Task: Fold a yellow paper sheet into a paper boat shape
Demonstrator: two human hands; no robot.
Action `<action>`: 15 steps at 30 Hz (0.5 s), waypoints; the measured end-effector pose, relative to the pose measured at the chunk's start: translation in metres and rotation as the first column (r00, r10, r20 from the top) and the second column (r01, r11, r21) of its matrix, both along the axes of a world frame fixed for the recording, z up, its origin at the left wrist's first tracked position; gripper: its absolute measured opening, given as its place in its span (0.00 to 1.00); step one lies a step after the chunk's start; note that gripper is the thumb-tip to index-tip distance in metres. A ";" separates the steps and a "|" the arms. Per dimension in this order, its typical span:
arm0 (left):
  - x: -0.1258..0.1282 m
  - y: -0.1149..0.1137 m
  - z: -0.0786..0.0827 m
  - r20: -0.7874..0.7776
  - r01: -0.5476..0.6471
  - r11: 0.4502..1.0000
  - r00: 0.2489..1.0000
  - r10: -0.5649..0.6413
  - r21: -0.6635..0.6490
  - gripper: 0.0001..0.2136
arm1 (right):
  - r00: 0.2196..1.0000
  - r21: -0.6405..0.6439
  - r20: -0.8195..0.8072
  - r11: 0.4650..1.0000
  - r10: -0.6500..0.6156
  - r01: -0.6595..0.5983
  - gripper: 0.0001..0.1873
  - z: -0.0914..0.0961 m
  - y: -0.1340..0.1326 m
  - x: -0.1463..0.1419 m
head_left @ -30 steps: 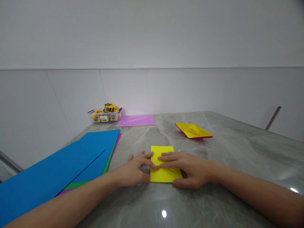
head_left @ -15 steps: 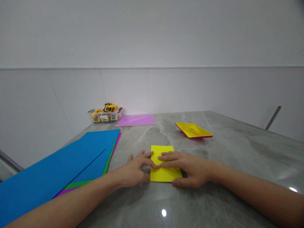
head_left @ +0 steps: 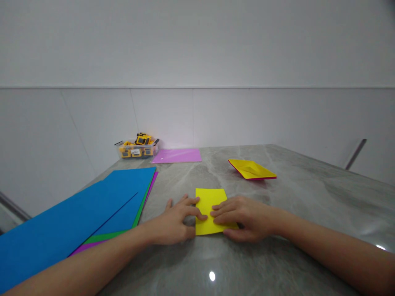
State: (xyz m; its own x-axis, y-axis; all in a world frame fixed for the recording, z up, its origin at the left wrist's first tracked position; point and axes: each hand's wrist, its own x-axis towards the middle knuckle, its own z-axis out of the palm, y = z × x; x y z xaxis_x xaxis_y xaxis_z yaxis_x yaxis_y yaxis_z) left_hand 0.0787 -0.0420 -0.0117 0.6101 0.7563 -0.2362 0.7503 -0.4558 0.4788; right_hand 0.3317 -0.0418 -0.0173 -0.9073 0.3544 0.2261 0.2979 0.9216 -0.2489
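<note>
A yellow sheet of paper (head_left: 206,205), folded into a small rectangle, lies on the grey table in front of me. My left hand (head_left: 177,222) rests at its left edge, fingers spread, with the index fingertip on the paper. Across the right side lies my right hand (head_left: 243,218), its fingers stretched over the paper and its thumb by the near right corner. The right edge of the paper is partly hidden under that hand. Beyond them sits a folded paper boat (head_left: 253,169), yellow inside and pink-red outside.
On the left are stacked large blue sheets (head_left: 123,185), with green and purple sheets beneath. A clear plastic box (head_left: 135,152) of yellow toy vehicles stands at the back left, beside a lilac sheet pack (head_left: 177,156). A white wall (head_left: 234,117) rises behind the table.
My right hand's fingertips have slid slightly right and toward me over the yellow paper, away from the left fingertip. My left hand has stayed in place.
</note>
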 end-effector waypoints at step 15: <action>0.005 -0.012 -0.018 0.211 0.199 0.934 0.940 -0.268 0.296 0.12 | 0.985 -0.012 -0.123 0.993 -0.119 0.119 0.13 -0.015 0.004 -0.002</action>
State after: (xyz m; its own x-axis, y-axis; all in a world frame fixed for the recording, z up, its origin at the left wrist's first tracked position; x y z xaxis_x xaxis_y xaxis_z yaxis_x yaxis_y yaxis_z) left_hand 0.0839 -0.0537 -0.0295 0.7897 0.5988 0.1332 0.4819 -0.7399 0.4694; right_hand 0.3297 -0.0380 -0.0323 -0.8239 0.4595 0.3317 0.3722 0.8801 -0.2948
